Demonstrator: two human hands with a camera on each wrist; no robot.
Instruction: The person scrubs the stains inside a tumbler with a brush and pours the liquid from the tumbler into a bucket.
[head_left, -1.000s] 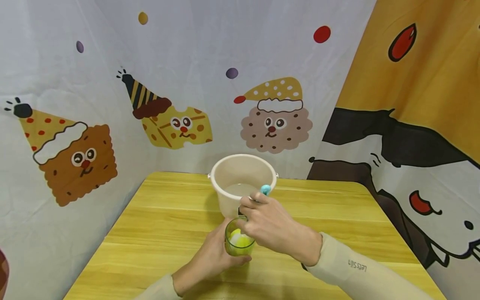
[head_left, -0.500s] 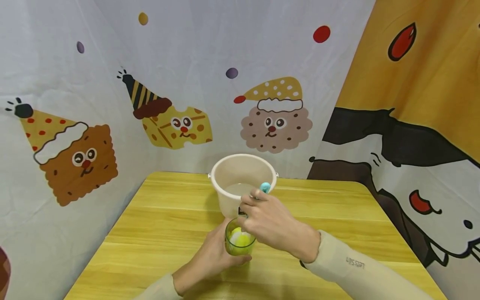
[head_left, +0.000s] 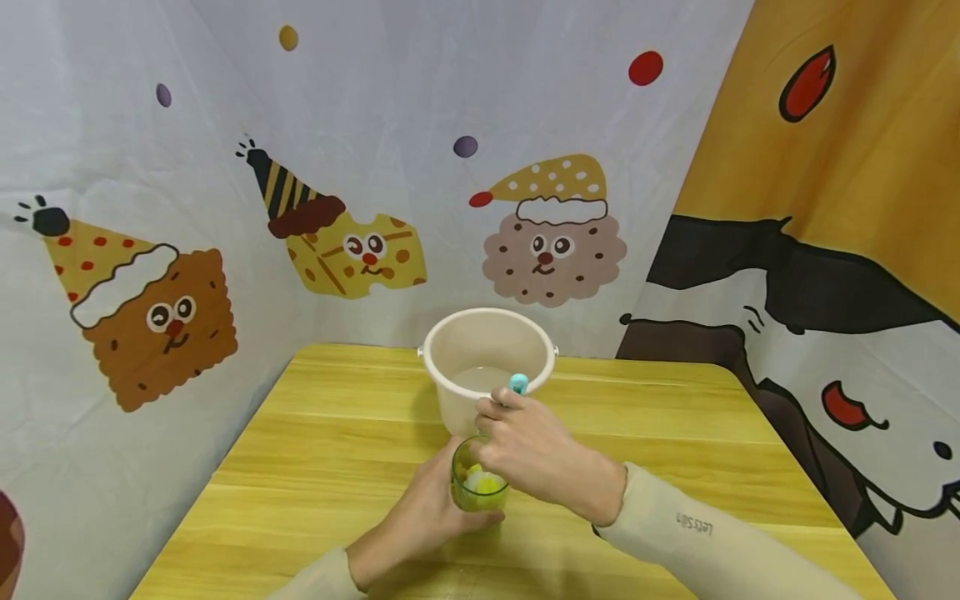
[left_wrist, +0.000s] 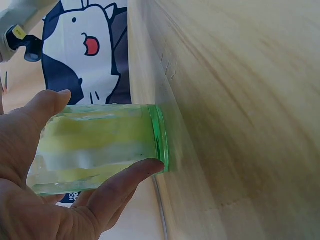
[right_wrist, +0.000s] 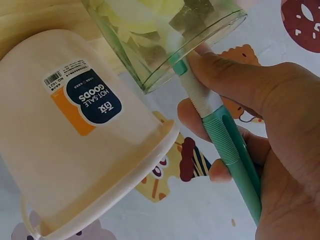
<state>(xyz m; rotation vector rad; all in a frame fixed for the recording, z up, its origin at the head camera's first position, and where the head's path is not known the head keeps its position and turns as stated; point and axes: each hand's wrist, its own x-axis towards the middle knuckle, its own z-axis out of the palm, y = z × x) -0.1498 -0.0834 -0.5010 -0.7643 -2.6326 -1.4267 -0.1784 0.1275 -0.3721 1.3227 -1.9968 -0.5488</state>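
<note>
A green-tinted clear glass (head_left: 463,502) is gripped by my left hand (head_left: 425,506); in the left wrist view its thumb and fingers wrap the glass (left_wrist: 100,145), which has a thick green base. My right hand (head_left: 542,454) holds a cup brush by its teal and white ribbed handle (right_wrist: 227,142), fingers curled round it at the glass mouth. The brush's yellow and white sponge head (head_left: 483,481) is inside the glass. Beyond the right fingers, the handle's light-blue tip (head_left: 518,383) sticks up in front of the bucket. The glass rim is partly hidden by my right hand.
A cream bucket (head_left: 459,410) stands on the wooden table (head_left: 337,450) just behind both hands, with what looks like some water in its bottom. Its label (right_wrist: 90,102) faces me. A cartoon-printed cloth (head_left: 360,75) hangs behind and beside the table.
My right hand has shifted slightly left, and the handle's tip has moved left and a little lower. The sponge head has shifted inside the glass. My left hand stays nearly still.
</note>
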